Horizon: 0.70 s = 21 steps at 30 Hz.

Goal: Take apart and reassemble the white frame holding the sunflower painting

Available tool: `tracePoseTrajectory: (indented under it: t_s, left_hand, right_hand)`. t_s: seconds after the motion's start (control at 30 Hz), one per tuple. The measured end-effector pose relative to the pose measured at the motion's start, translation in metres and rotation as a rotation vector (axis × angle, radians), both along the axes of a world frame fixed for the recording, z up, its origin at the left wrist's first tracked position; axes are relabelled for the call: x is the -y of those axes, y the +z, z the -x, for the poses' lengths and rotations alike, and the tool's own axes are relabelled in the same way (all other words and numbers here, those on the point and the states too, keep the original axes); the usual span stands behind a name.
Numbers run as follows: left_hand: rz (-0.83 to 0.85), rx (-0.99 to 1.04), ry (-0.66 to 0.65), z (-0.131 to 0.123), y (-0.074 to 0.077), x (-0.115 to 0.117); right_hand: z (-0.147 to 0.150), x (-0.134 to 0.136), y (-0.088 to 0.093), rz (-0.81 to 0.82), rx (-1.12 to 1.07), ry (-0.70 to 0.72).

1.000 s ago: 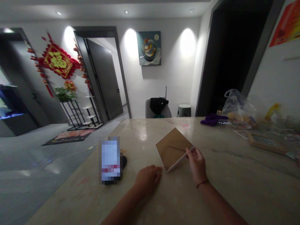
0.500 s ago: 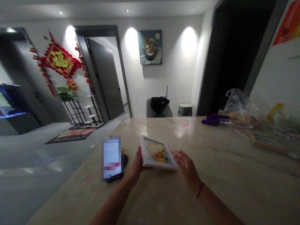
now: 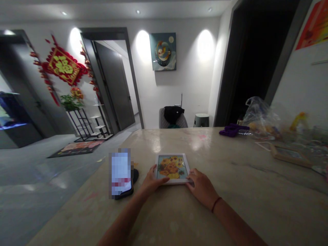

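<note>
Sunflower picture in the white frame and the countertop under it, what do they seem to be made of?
The white-framed sunflower picture looks like a printed or painted panel; its smooth frame could be wood or plastic, unclear. The beige veined countertop seems polished stone, probably marble, given its grey veining and glossy reflections.

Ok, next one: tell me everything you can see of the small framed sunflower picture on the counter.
The small framed sunflower picture is rectangular, with a white frame around yellow-orange sunflowers on a blue-green ground. It lies flat and face up on the pale marble-look counter. The left hand touches its lower left corner, and the right hand touches its lower right corner. The frame's material cannot be told.
</note>
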<state>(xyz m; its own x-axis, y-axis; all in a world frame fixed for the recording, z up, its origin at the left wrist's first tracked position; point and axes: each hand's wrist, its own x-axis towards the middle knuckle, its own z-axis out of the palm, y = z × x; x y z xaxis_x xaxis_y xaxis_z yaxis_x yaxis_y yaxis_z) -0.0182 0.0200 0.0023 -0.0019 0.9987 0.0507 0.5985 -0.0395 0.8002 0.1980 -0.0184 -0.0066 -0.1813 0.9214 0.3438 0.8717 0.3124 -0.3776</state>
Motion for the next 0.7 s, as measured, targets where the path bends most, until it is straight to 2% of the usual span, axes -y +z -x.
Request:
tracePoseTrajectory:
  t_s: [0.1,0.23,0.37,0.47,0.53,0.57,0.63,0.7]
  left_hand:
    - [-0.131,-0.23,-0.093,-0.002,-0.003,0.008]
    - [-0.162,-0.546,-0.032,-0.011,-0.014,0.014]
    - [-0.227,-0.609,0.025,-0.017,-0.016,0.015]
    - [-0.361,-0.489,0.073,-0.016,-0.001,0.017]
    - [-0.392,-0.332,0.011,-0.013,0.012,0.018]
    - [-0.338,-0.241,-0.026,-0.011,0.018,0.018]
    - [-0.177,0.038,-0.002,-0.009,0.027,0.017]
    - [0.06,0.28,-0.053,-0.008,0.029,0.013]
  right_hand:
    - [0.0,-0.002,-0.001,-0.007,0.004,-0.021]
    - [0.001,-0.005,-0.007,-0.015,-0.009,-0.05]
    - [0.002,-0.008,-0.011,-0.038,-0.16,-0.069]
    - [0.0,-0.01,-0.003,-0.058,-0.475,-0.086]
    - [-0.004,-0.01,0.008,0.059,-0.764,-0.049]
    - [-0.006,-0.01,0.014,0.177,-0.907,0.009]
    - [-0.012,-0.01,0.023,0.448,-1.125,0.174]
    - [-0.016,-0.01,0.026,0.651,-1.175,0.266]
